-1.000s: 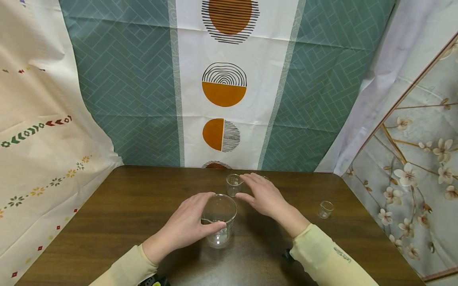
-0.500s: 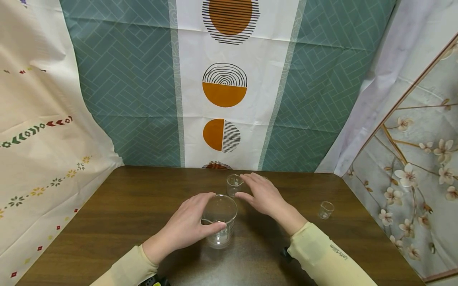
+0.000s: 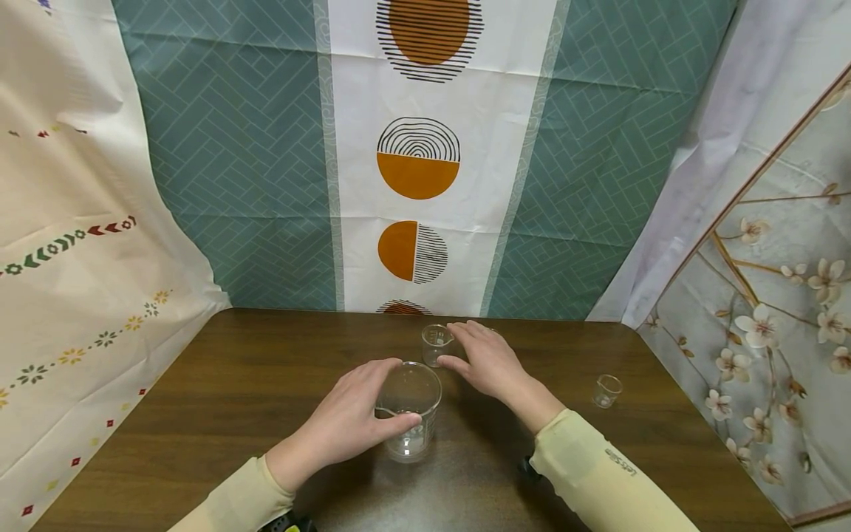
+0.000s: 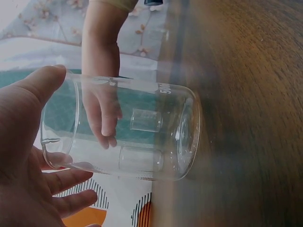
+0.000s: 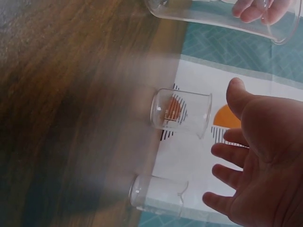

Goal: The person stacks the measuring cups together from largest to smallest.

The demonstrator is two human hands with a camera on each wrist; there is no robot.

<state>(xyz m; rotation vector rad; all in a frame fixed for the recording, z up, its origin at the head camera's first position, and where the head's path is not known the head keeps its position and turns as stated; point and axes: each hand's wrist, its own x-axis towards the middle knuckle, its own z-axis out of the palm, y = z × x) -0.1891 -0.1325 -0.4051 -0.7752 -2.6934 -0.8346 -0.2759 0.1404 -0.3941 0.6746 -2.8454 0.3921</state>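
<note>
A large glass beaker (image 3: 414, 436) stands upright on the table, its printed scale showing in the left wrist view. My left hand (image 3: 349, 414) holds it near the rim, with the thumb on the near side and fingers around the far side. Behind it stands a medium glass beaker (image 3: 433, 347). My right hand (image 3: 490, 362) hovers beside that beaker, thumb and fingers spread, with a gap to its rim in the right wrist view. Another glass beaker (image 5: 158, 194) stands further over, mostly hidden behind the right hand in the head view.
A small glass beaker (image 3: 606, 393) stands to the right on the dark wooden table (image 3: 219, 384). A patterned cloth (image 3: 266, 185) hangs behind the table's back edge. Floral cloth (image 3: 764, 355) borders the right side, cream cloth (image 3: 86, 295) the left.
The right forearm has shifted slightly to the left while its hand stays beside the medium beaker. The left hand and the beakers stay in place.
</note>
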